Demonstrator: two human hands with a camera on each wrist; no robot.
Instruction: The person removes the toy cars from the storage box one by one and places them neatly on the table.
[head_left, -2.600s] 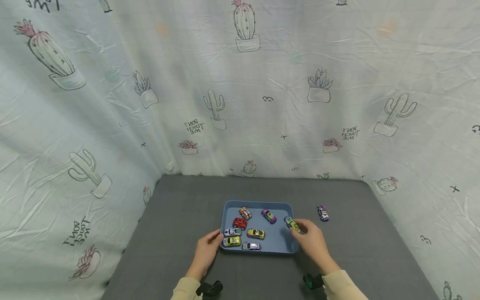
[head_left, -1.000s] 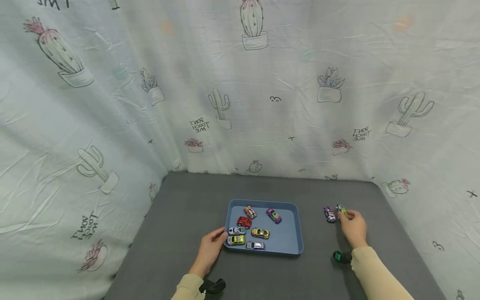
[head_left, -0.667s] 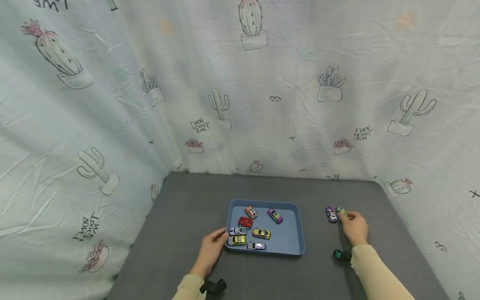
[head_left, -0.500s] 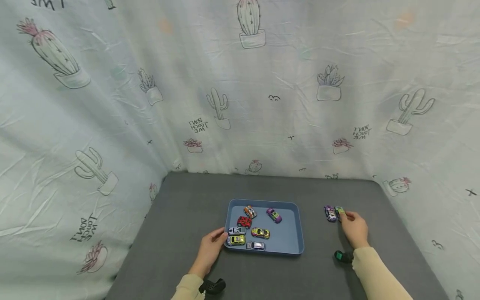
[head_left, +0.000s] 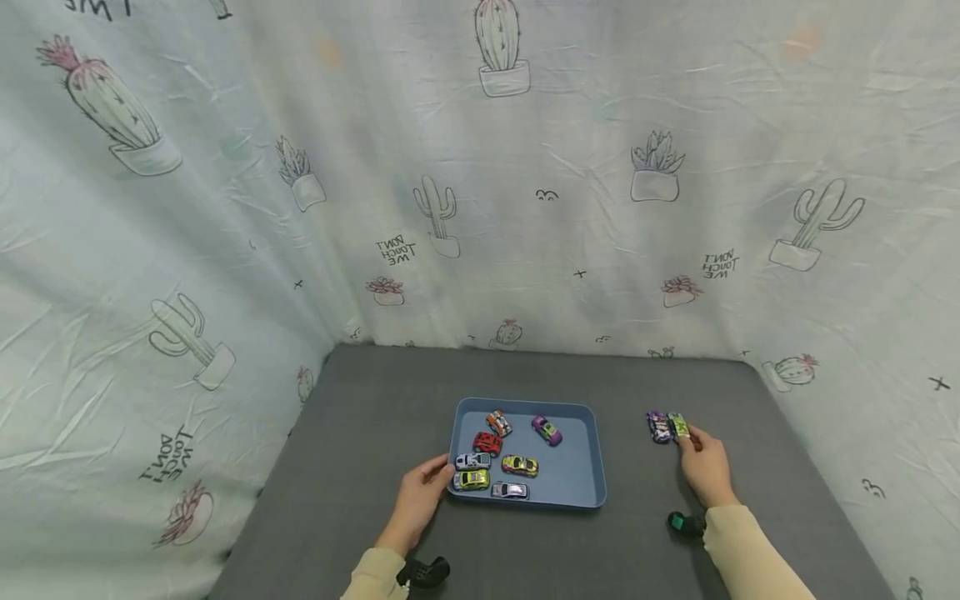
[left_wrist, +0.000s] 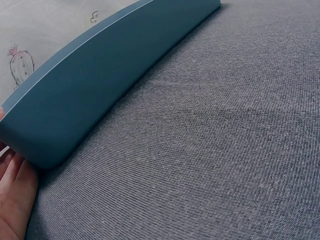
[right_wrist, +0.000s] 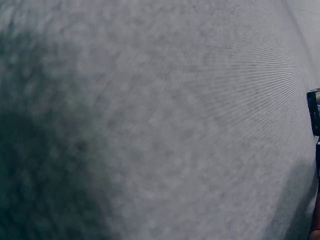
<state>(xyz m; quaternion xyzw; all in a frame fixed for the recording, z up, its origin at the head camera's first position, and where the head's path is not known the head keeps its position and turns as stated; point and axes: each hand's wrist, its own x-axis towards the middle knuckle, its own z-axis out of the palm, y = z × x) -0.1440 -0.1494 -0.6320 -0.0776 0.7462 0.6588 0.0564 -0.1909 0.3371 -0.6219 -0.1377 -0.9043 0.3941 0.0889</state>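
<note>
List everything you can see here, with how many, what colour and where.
Tray: 1, blue, on table
Table: 1, grey, beneath tray
Cars: 7, in tray: orange car, red car, white-grey car, lime car, yellow car, silver car, purple car
Cars: 2, right of tray, side by side: green car, purple-white car
Curtain: count unclear, white with cactus prints, behind and beside table
Wrist cameras: 2, black, one by each wrist
Sleeves: 2, cream, on the arms
Left hand: 1, bare, holding tray's left edge
Right hand: 1, bare, at green car's near end, grip unclear
</note>
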